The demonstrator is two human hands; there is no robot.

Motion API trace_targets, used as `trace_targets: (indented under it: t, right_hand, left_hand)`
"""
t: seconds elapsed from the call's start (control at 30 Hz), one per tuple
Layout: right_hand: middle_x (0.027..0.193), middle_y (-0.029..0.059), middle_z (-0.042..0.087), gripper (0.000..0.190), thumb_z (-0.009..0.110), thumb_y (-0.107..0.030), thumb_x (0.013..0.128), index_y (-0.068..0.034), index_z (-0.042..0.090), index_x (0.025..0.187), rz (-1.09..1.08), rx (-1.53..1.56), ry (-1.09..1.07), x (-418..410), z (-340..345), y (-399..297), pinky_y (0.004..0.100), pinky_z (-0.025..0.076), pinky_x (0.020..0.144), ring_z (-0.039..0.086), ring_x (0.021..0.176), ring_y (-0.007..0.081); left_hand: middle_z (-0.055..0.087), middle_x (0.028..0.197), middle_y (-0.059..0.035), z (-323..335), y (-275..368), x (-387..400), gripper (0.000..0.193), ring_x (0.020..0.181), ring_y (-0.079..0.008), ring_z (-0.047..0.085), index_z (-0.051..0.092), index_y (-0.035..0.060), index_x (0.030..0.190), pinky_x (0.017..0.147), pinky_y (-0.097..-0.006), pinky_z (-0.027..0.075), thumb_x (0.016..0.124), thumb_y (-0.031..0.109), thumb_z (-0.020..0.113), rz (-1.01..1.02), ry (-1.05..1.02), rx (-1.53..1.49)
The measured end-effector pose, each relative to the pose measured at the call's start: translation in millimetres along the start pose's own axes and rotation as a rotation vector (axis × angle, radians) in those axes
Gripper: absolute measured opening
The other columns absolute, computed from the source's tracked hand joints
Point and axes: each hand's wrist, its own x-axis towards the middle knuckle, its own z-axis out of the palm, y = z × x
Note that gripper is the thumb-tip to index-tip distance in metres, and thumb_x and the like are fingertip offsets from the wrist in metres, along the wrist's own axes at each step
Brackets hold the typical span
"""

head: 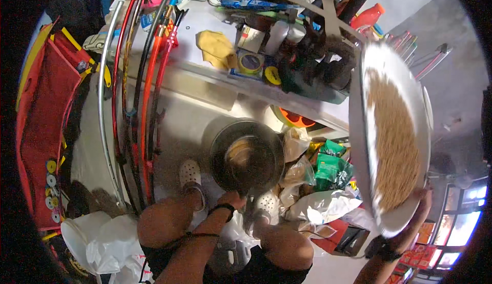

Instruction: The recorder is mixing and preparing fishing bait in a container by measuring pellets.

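Note:
My right hand (424, 197) grips the near rim of a large white basin (421, 107), which is raised and tilted at the right. Brown granular material (396, 145) lies spread over the inside of the basin. Down on the floor between my feet stands a dark round pan (219, 157), with a light brown patch (240, 151) at its bottom. My left hand (231, 200) is closed at the pan's near edge; whether it has the rim or a handle is partly hidden.
Fishing rods (148, 103) stand upright left of the pan. A cluttered shelf (184, 72) runs behind it, bearing a yellow cloth (216, 49). Green packets (326, 166) and plastic bags (323, 209) crowd the floor at right. A red bag (46, 130) is at far left.

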Motion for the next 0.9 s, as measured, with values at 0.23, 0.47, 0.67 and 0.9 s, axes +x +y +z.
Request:
trace_targets:
  t: [0.23,0.47,0.67,0.9]
  right_hand:
    - [0.095,0.0101,0.056,0.055,0.052,-0.01,0.068,-0.001,0.043,0.122,0.311,-0.341,0.082,-33.5,-107.9,112.5,0.0378,0.051,0.066,0.057,0.083,0.0256]
    - [0.109,0.013,0.058,0.051,0.05,-0.002,0.073,-0.003,0.042,0.124,0.457,-0.109,-0.115,-27.9,-72.3,222.8,0.0421,0.051,0.081,0.059,0.097,0.0283]
    - [0.097,0.0083,0.057,0.043,0.054,0.003,0.071,-0.004,0.049,0.113,0.382,-0.185,-0.137,-25.4,-94.8,322.7,0.0331,0.046,0.079,0.055,0.09,0.0241]
    - [0.108,0.0036,0.052,0.051,0.049,0.0,0.076,-0.006,0.041,0.126,0.027,-0.885,-0.237,-34.8,-124.2,411.1,0.0313,0.041,0.086,0.05,0.097,0.0178]
  left_hand:
    - [0.05,0.129,-0.0181,72.8,-32.2,52.4,0.071,0.118,-0.0314,0.05,0.045,0.0048,0.129,0.099,-0.0416,0.041,0.075,0.047,0.063,0.046,0.096,-0.289]
    - [0.061,0.112,-0.0143,92.0,-35.8,83.1,0.058,0.105,-0.0307,0.057,0.054,0.0106,0.12,0.093,-0.0417,0.044,0.07,0.034,0.073,0.093,-0.023,-0.844]
    - [0.063,0.103,-0.0113,119.3,-48.1,104.1,0.039,0.093,-0.0277,0.061,0.063,0.0085,0.102,0.084,-0.0379,0.048,0.07,0.028,0.073,0.491,0.044,-0.383]
    - [0.057,0.08,-0.0085,104.2,-26.0,88.6,0.027,0.07,-0.0185,0.058,0.054,0.0055,0.094,0.065,-0.035,0.05,0.077,0.02,0.069,0.173,0.013,-0.769]
